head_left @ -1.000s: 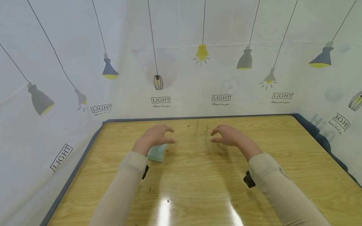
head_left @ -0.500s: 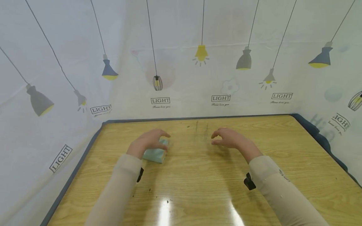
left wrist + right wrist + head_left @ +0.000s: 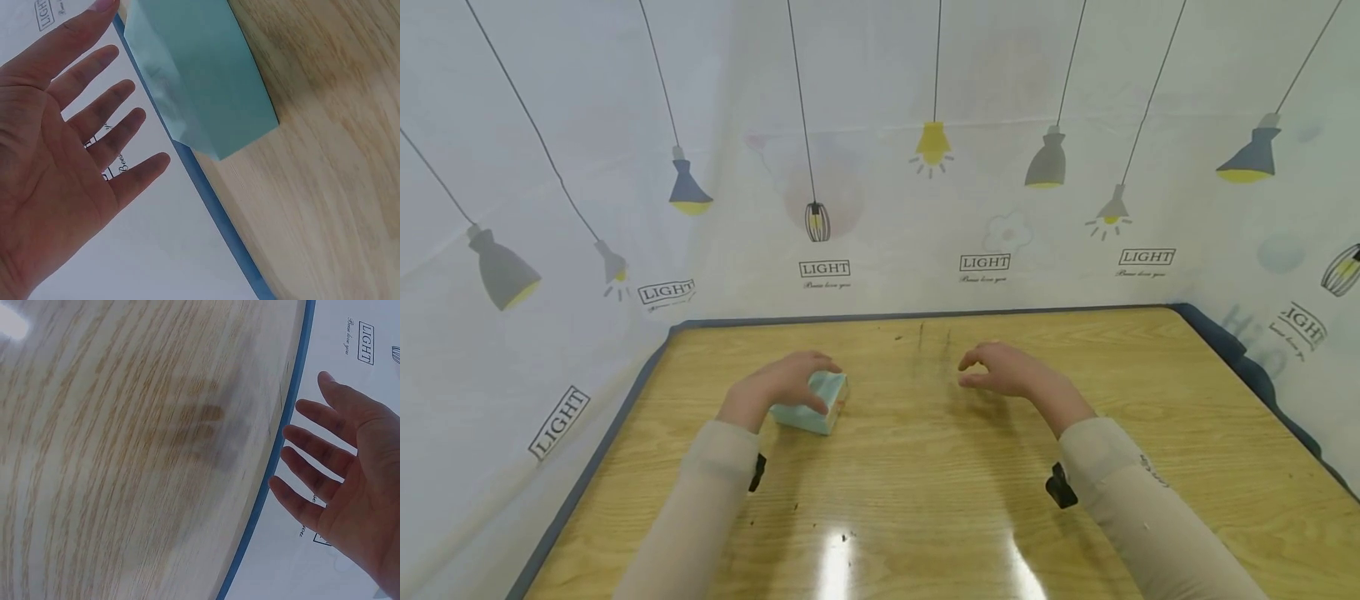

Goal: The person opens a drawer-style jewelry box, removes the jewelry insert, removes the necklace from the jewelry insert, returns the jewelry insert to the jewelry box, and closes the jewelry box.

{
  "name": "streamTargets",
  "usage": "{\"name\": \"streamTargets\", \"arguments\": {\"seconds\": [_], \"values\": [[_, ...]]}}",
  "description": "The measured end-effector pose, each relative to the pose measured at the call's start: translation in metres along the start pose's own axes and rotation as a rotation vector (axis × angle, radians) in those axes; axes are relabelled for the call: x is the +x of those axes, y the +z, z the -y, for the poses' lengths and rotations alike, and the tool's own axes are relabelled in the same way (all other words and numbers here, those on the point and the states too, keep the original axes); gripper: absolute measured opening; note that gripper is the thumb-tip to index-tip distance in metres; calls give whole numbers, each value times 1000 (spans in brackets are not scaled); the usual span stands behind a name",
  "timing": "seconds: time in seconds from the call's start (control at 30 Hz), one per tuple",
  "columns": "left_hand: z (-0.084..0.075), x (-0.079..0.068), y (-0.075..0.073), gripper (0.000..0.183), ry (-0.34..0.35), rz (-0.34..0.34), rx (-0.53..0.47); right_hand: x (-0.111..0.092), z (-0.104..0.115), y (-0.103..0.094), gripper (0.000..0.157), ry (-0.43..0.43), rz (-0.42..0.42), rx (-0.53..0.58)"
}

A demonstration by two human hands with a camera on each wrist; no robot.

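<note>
Left of frame centre, a pale teal boxy block (image 3: pixel 807 420) lies nearest the left hand (image 3: pixel 779 384), which partly hides its long axis. The right hand (image 3: pixel 1006 370) is well apart; both hands are loosely spread, holding nothing.

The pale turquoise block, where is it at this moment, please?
In the head view, the pale turquoise block lies left of centre on the wood-grain table, partly hidden by the left hand.

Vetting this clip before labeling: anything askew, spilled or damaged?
Minor: dark specks on the near part of the table and dark streaks at its far middle stand out against its lighter surface, perhaps dirt or scuffs. One side of the block looks crinkled. No spill visible.
</note>
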State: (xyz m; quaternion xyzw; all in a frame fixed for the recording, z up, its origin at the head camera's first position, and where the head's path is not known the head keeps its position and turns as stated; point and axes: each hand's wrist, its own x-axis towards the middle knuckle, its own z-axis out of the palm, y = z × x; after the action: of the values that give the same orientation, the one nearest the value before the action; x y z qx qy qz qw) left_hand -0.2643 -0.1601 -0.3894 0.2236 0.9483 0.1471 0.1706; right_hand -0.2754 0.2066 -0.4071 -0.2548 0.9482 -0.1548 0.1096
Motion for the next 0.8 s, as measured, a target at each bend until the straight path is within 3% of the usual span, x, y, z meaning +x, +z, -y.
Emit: {"name": "streamTargets", "arguments": {"seconds": [0.8], "values": [[7,-3,9,66,-42,31,-15,2,10,4,38,1,12,38]]}}
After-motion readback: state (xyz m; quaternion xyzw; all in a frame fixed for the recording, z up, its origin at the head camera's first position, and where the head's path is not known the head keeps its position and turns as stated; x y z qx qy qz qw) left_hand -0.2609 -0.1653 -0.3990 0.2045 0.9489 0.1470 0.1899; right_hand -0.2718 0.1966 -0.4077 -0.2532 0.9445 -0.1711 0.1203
